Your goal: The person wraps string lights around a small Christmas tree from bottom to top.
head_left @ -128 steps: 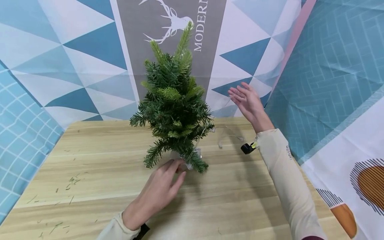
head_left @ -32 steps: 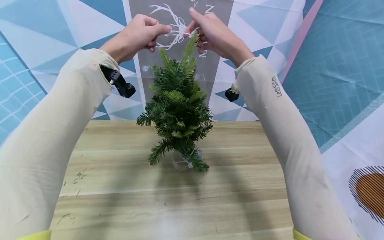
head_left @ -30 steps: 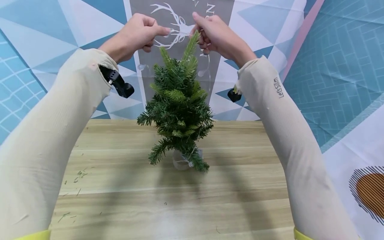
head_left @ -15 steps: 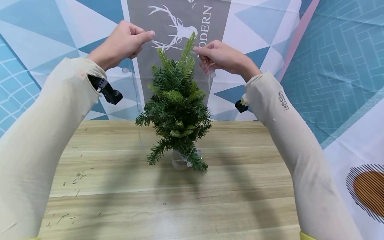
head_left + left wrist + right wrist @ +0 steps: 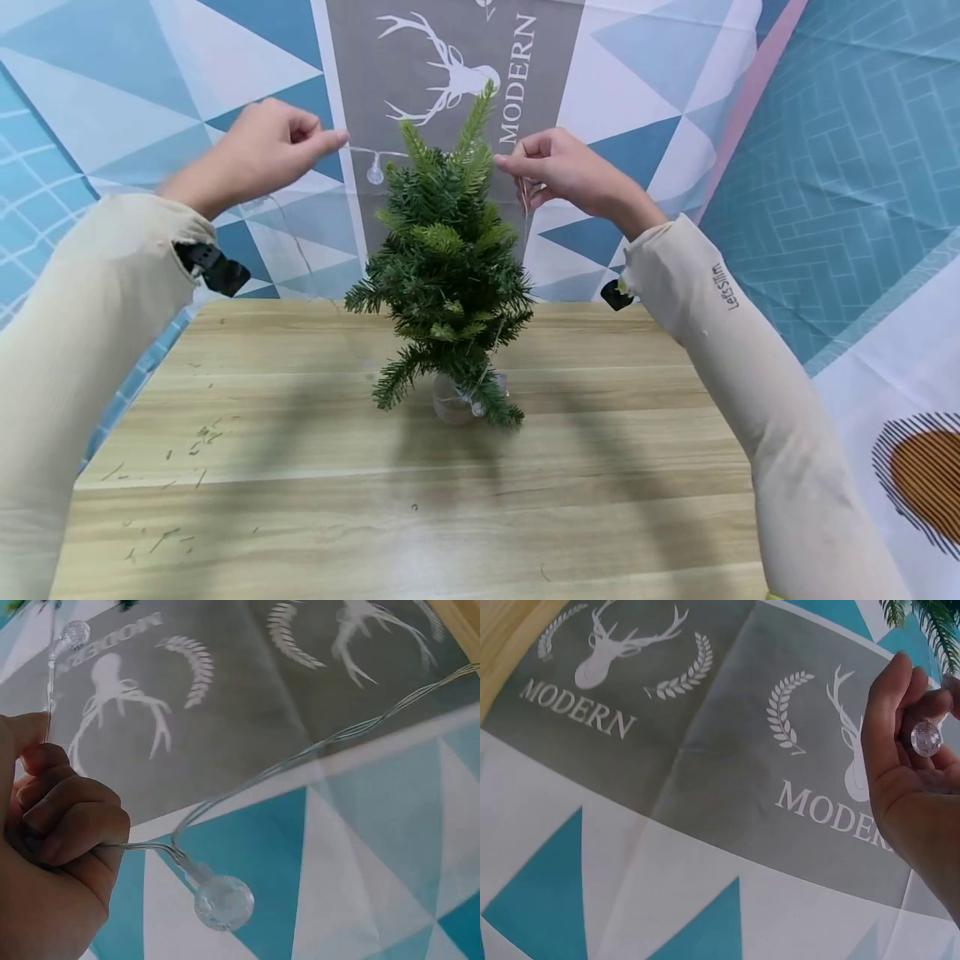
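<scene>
A small artificial Christmas tree [image 5: 450,267] stands upright on the table, its pale base [image 5: 448,407] partly covered by lower branches. My left hand [image 5: 258,158], left of the treetop, pinches a clear string light. The wire runs from its fingertips toward the upper branches, with a round bulb [image 5: 375,172] hanging from it. In the left wrist view, more wire passes through the curled fingers, and another clear bulb [image 5: 225,902] dangles below. My right hand [image 5: 570,173], right of the treetop, pinches the string light too. A bulb [image 5: 926,739] shows against its fingers in the right wrist view.
Behind the wooden table [image 5: 315,517] hangs a patterned cloth [image 5: 622,50] with a deer print. Loose green needles [image 5: 206,437] are scattered on the table's left side. A loop of wire hangs behind the left forearm. A bulb [image 5: 477,408] sits low by the tree base.
Both hands rose from lower down to above the treetop, holding the string light, then came apart and lowered to either side of it. The wire now lies at the upper branches.
</scene>
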{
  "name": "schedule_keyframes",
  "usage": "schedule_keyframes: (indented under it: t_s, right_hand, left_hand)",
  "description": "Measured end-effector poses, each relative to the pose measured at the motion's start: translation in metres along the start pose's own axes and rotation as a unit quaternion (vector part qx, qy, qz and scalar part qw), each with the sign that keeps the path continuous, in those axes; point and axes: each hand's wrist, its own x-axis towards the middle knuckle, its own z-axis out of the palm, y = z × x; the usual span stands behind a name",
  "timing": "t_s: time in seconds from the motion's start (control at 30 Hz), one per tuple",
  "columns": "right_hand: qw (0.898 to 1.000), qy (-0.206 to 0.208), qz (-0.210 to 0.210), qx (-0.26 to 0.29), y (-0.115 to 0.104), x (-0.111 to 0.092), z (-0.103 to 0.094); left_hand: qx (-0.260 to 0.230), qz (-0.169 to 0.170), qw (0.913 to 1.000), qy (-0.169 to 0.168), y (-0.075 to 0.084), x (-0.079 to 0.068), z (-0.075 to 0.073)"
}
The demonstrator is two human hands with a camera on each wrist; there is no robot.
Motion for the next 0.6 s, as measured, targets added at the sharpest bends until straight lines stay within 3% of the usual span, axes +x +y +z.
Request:
schedule_keyframes:
  t_s: [0.17,0.27,0.43,0.53,0.6]
  right_hand:
    - [0.994,0.008,0.007,0.108,0.005,-0.002,0.005]
    - [0.989,0.05,-0.016,0.137,0.011,-0.002,0.01]
    - [0.982,0.148,-0.053,0.107,0.019,0.003,0.024]
    - [0.983,0.163,-0.038,0.073,0.025,0.007,0.034]
    - [0.988,0.152,-0.004,0.041,0.03,0.008,0.038]
  left_hand:
    - [0.065,0.037,0.9968,0.031,-0.004,-0.017,0.005]
    - [0.082,0.044,0.9941,0.057,-0.005,-0.024,0.007]
    - [0.113,0.008,0.9883,0.102,-0.005,-0.03,0.016]
    - [0.125,-0.016,0.9861,0.107,-0.008,-0.033,0.023]
    - [0.132,-0.022,0.9859,0.1,-0.013,-0.036,0.028]
